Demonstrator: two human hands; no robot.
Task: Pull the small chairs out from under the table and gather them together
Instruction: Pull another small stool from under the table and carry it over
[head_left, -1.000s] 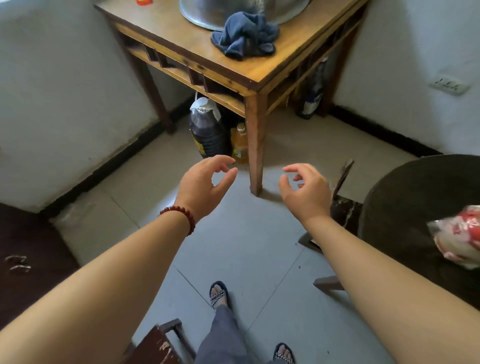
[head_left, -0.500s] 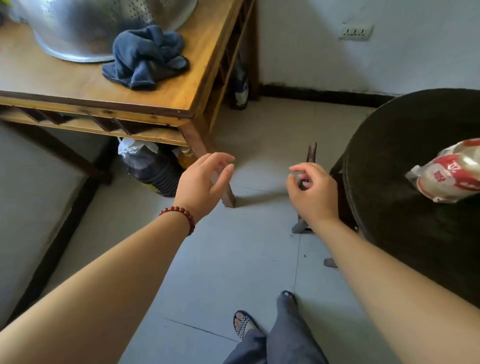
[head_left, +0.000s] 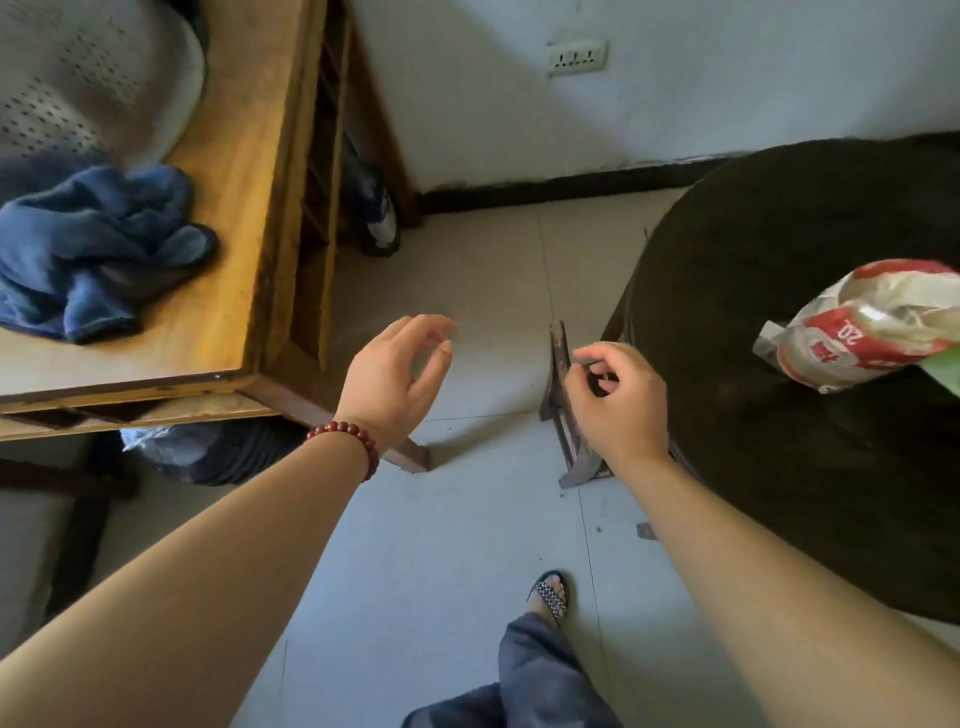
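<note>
We have turned toward the round table (head_left: 779, 312) at right; our right hand (head_left: 615, 400), half-curled, now almost touches the chair (head_left: 558, 358); left hand (head_left: 397, 382) spread, empty.

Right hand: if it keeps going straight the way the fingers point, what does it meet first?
Probably the small chair's backrest. The right hand points up-left at that dark wooden slat sticking out from under the round dark table, fingertips already at its edge. Contact can't be confirmed; depth is unclear from one view.
</note>
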